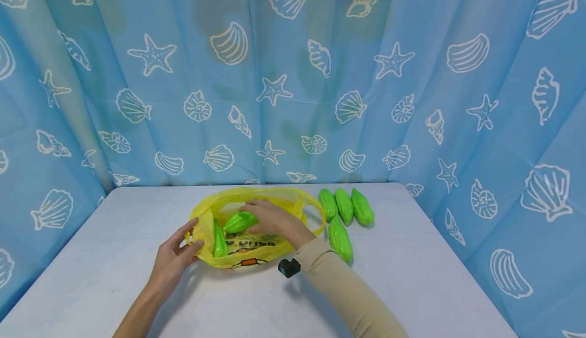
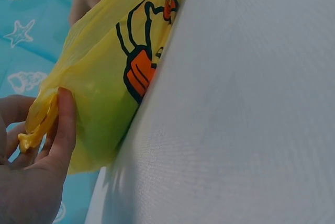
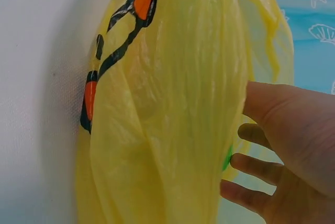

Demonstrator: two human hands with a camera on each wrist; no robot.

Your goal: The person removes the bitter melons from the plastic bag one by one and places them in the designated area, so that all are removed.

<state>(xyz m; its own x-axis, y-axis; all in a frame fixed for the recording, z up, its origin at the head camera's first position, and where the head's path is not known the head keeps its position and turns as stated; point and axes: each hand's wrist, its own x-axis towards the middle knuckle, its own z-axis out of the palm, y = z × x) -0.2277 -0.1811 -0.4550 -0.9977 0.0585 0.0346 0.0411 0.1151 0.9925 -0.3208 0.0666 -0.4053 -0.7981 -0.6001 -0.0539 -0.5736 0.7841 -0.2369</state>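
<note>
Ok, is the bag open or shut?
Open: in the head view the bag gapes wide at its mouth, showing two green gourds, and the right hand reaches inside.

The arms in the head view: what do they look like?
The right sleeve is long, beige and cuffed; a small black block shows beside it. The left forearm is bare. Neither the left hand nor the right hand wears a glove.

Bag [image 1: 274, 253] left of four vegetables [image 1: 344, 206]

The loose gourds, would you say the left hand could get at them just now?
Probably not easily: the left hand grips the bag, which, with the right arm, lies between that hand and the loose gourds.
</note>
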